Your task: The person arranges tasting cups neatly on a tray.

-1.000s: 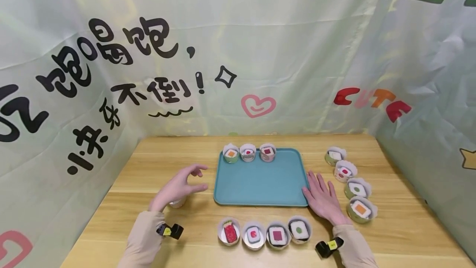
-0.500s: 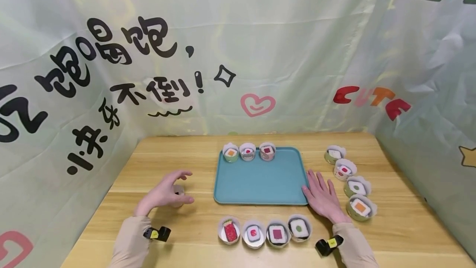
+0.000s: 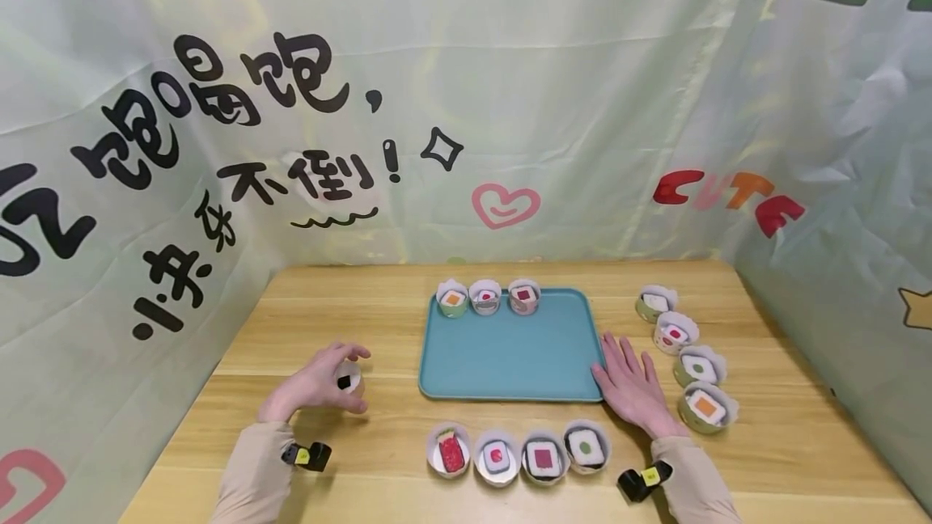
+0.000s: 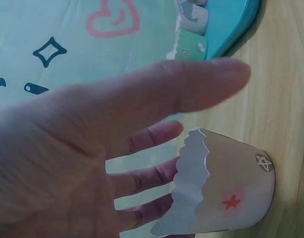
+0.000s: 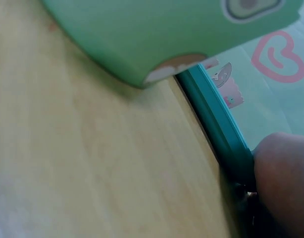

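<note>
My left hand (image 3: 315, 382) reaches around a small paper baking cup (image 3: 353, 377) on the left of the wooden table. Something black shows inside the cup. In the left wrist view the cup (image 4: 236, 183) is beige with a red star and a scalloped rim; the fingers (image 4: 149, 178) curve along its far side, while the thumb stands apart from it. My right hand (image 3: 632, 388) lies flat, its fingers extended, at the right edge of a blue tray (image 3: 502, 356). Seen from the right wrist, the hand (image 5: 285, 181) is at the tray's rim (image 5: 219, 124).
Three paper cups with sushi-like pieces, one of them green (image 3: 452, 300), stand along the tray's back edge. Several more, including a cup with a red piece (image 3: 449, 451), line the front. A column of several cups, the nearest green (image 3: 708, 408), stands right of my right hand.
My left hand has moved left and down, away from the tray, and its fingers now lie around the cup. The right hand has stayed in place.
</note>
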`<state>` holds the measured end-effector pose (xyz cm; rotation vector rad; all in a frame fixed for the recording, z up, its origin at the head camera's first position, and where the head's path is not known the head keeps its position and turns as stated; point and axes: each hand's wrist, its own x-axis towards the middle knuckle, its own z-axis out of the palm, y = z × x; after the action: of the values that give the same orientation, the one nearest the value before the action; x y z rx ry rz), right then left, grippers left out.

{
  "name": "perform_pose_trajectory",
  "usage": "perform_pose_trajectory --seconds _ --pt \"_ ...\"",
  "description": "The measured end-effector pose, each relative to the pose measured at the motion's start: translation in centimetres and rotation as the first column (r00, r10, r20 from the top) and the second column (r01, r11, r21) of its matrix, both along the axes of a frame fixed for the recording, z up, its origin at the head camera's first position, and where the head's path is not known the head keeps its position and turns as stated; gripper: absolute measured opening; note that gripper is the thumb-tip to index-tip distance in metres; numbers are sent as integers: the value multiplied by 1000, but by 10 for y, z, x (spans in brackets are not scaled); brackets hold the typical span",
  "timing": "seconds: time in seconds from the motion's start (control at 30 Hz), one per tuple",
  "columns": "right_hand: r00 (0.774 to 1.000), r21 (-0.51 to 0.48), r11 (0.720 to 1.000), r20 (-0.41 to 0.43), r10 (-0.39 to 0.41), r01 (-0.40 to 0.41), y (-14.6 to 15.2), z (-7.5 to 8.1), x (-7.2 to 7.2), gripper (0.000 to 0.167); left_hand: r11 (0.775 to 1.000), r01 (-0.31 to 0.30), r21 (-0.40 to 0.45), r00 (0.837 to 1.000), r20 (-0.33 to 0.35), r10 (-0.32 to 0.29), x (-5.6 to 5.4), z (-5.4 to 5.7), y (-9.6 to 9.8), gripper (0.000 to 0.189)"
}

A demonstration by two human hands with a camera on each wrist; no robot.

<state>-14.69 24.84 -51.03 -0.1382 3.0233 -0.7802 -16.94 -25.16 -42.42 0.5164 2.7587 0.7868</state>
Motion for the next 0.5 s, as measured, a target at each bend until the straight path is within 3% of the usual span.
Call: perform_pose_trajectory --seconds 0.23,0.5 --pt "1000 -4 1000 2 1 -1 0 0 2 63 1000 -23 -12 999 -25 23 -2 -5 -3 76" --pt "1000 -15 1000 2 1 -1 0 1 2 63 995 -57 82 998 -12 58 -3 -11 -7 80"
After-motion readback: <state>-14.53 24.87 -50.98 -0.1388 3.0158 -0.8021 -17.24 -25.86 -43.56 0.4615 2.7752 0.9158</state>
